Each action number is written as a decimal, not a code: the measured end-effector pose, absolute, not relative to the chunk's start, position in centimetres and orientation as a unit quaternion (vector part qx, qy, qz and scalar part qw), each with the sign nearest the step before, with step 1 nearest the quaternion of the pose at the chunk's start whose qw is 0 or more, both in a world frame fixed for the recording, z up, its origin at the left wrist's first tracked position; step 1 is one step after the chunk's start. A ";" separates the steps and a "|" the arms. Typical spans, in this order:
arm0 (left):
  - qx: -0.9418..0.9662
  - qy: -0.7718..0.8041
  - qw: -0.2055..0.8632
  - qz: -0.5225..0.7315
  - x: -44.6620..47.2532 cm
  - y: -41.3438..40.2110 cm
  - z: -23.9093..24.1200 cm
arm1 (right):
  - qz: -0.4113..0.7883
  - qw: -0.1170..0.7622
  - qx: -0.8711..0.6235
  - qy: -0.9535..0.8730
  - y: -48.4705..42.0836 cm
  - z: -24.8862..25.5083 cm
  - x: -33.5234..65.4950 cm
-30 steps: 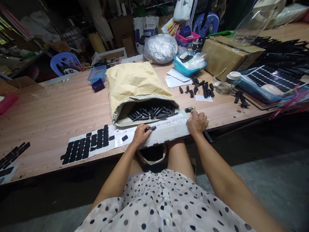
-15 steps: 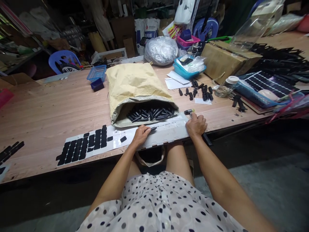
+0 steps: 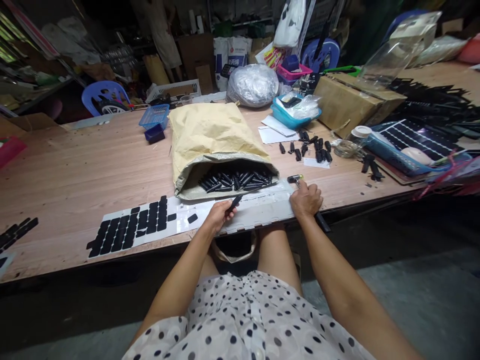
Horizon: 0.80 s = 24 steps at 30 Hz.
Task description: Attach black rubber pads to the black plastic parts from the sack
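My left hand (image 3: 218, 215) is closed on a small black plastic piece (image 3: 235, 202), lifted a little above the white backing sheet (image 3: 258, 212) at the table's near edge. My right hand (image 3: 305, 200) is closed round the handle of a small hammer (image 3: 295, 178), whose black grip sticks out past the table edge behind the wrist. Just beyond both hands lies a tan paper sack (image 3: 210, 137), its mouth open toward me and full of black plastic pieces (image 3: 236, 180). To the left, rows of black stickers (image 3: 131, 227) cover the sheet.
Loose black pieces (image 3: 311, 145) lie right of the sack, near white papers, a blue tray (image 3: 292, 112) and a cardboard box (image 3: 356, 97). A small blue basket (image 3: 153, 116) sits at the back left. Black sheets (image 3: 420, 127) fill the right end. The plywood table (image 3: 82, 170) ends just before my knees.
My left hand has lifted off the sheet and tilted the black piece upward. My right hand has stayed on the hammer at the sheet's right end.
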<state>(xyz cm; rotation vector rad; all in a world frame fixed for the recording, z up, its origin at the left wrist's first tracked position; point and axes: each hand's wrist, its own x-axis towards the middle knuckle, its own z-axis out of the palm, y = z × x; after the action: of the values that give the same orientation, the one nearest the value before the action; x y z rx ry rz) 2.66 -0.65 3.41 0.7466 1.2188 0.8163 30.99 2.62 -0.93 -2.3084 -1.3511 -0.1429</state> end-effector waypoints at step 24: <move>0.177 0.525 0.750 0.361 2.8 -1.7 3.8 | -0.047 0.210 -0.845 -0.489 2.4 -0.2 31.1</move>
<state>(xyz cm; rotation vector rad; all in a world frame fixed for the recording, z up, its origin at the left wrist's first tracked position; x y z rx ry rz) 2.84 -1.66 3.80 0.3861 1.1478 0.7889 31.11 2.35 -0.17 -2.3502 -1.3585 -0.1301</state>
